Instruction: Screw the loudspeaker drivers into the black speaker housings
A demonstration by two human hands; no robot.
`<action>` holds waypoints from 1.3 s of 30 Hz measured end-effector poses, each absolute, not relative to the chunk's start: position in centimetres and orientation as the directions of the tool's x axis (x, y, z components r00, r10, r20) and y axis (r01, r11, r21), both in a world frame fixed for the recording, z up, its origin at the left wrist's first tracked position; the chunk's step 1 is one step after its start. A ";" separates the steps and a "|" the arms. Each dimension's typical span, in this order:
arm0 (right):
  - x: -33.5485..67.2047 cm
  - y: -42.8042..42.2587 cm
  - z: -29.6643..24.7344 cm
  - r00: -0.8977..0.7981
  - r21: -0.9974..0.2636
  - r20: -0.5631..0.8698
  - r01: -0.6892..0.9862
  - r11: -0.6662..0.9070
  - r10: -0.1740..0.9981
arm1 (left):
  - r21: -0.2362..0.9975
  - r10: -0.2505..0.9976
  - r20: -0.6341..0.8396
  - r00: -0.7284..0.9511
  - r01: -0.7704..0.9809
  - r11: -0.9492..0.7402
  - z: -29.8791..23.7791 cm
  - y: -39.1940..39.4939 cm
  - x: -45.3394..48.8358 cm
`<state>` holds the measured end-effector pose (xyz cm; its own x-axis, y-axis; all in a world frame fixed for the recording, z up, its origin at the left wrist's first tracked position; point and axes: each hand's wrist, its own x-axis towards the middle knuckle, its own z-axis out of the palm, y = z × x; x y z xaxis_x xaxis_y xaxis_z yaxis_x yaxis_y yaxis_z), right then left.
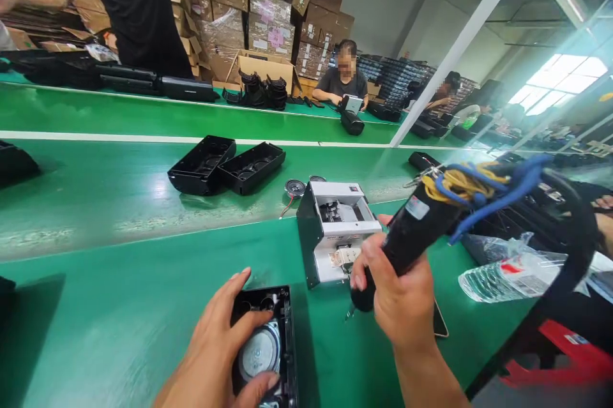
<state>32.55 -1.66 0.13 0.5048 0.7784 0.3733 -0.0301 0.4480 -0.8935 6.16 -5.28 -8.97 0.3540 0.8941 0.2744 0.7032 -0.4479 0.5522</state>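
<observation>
My left hand (218, 350) grips a black speaker housing (282, 331) on the green bench, thumb and fingers around a round silver speaker driver (261, 350) seated in it. My right hand (397, 296) is wrapped round the black handle of an electric screwdriver (421, 229), its tip pointing down beside the housing. Blue and yellow cables (474, 188) trail from the tool's top. Just behind the tool stands a white screw feeder box (335, 219).
Two empty black housings (225, 165) and loose small speakers (295, 188) lie on the green conveyor (96, 197). A plastic water bottle (507, 277) lies at right. A person in black stands far left; others sit across. Cardboard boxes are stacked behind.
</observation>
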 end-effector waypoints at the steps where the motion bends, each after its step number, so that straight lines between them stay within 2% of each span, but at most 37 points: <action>1: 32.2 -2.4 0.3 0.506 -0.902 0.328 -0.082 0.423 0.798 | 0.582 0.907 0.241 0.344 0.697 -0.419 -8.6 -5.5 6.5; 7: 29.9 -5.8 2.8 0.471 -0.805 0.369 -0.270 0.529 0.802 | 0.656 0.941 0.094 0.325 0.691 -0.304 -7.3 -5.9 6.7; 11: 27.7 -5.8 2.7 0.378 -0.779 0.413 -0.324 0.537 0.828 | 0.668 0.946 0.073 0.317 0.688 -0.282 -7.7 -5.9 6.7; 17: 25.1 -4.1 0.1 0.319 -0.786 0.450 -0.301 0.540 0.834 | 0.689 0.952 0.118 0.283 0.667 -0.284 -8.2 -6.1 7.5; 23: 25.0 -4.4 -1.5 0.311 -0.812 0.466 -0.222 0.540 0.828 | 0.683 0.954 0.099 0.282 0.678 -0.271 -8.0 -6.2 7.8; 32: 24.9 -4.0 -2.6 0.312 -0.811 0.450 -0.248 0.529 0.836 | 0.671 0.953 0.074 0.295 0.691 -0.267 -7.3 -6.2 7.8; 39: 24.8 -4.0 -3.6 0.238 -0.821 0.465 -0.245 0.516 0.853 | 0.660 0.949 0.090 0.301 0.695 -0.283 -7.6 -6.4 8.0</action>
<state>24.80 -3.97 -3.60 0.2383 0.8526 0.4651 -0.2455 0.5162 -0.8205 8.04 -6.35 -7.57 0.3013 0.9493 0.0899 0.6954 -0.2833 0.6604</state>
